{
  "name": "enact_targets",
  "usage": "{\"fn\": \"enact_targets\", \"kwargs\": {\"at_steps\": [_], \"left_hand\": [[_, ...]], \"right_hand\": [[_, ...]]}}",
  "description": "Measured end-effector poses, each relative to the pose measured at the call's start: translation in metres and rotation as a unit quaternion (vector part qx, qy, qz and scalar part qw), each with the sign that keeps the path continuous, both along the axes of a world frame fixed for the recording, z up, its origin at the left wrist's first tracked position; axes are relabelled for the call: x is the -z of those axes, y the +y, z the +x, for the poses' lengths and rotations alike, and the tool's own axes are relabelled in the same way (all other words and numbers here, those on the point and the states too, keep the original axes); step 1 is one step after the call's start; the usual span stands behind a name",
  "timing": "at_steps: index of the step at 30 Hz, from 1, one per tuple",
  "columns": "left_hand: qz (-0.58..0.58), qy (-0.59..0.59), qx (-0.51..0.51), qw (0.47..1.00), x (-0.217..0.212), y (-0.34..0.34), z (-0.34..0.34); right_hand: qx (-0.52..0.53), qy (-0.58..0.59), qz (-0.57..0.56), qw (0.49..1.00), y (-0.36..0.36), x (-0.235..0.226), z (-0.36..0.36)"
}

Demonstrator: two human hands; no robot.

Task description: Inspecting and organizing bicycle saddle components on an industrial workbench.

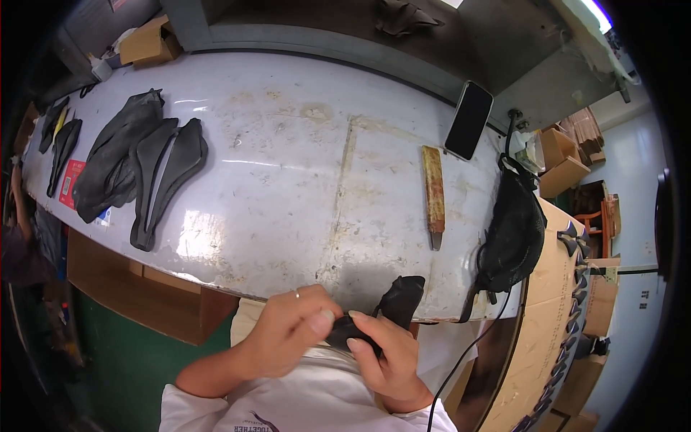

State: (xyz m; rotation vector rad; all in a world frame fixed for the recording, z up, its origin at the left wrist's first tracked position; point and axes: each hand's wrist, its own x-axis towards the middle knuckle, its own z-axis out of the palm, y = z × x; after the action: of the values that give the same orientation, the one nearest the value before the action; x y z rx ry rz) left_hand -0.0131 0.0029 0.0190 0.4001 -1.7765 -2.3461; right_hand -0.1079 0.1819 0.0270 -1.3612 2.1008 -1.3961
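Observation:
A black piece that looks like a bicycle saddle with its cover (403,297) is held close to my body, over the front edge of the table. My right hand (389,353) grips it, thumb on top and fingers curled round it. My left hand (294,327) is closed, its thumb and fingers pinching at the left end of the same piece. The pinched edge is mostly hidden by my fingers. Beyond my hands, a worn flat tool with a metal tip (434,191) lies on the white table (281,180).
At left lie a grey-black saddle shell (188,155) and a heap of dark covers (119,155). A phone (469,121) lies at back right. A black mesh-covered object (512,230) with a cable stands at right. Saddles line a cardboard surface (536,324). Another person's arm (21,198) shows far left.

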Motion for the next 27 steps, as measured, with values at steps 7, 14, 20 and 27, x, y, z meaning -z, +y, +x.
{"fn": "enact_targets", "kwargs": {"at_steps": [7, 14, 20, 27], "left_hand": [[-0.345, 0.100, -0.056, 0.931, 0.000, 0.004, -0.002], [-0.079, 0.124, -0.038, 0.988, 0.010, 0.022, 0.003], [0.134, 0.048, 0.043, 0.989, 0.006, 0.010, 0.007], [-0.223, 0.053, 0.053, 0.972, -0.018, -0.010, 0.007]], "right_hand": [[0.027, -0.109, -0.037, 0.993, -0.001, 0.014, 0.009], [-0.048, -0.651, -0.115, 0.749, -0.002, -0.001, 0.014], [-0.030, -0.584, -0.107, 0.804, -0.005, -0.005, 0.018], [-0.039, -0.377, -0.089, 0.921, -0.002, 0.016, 0.021]]}}
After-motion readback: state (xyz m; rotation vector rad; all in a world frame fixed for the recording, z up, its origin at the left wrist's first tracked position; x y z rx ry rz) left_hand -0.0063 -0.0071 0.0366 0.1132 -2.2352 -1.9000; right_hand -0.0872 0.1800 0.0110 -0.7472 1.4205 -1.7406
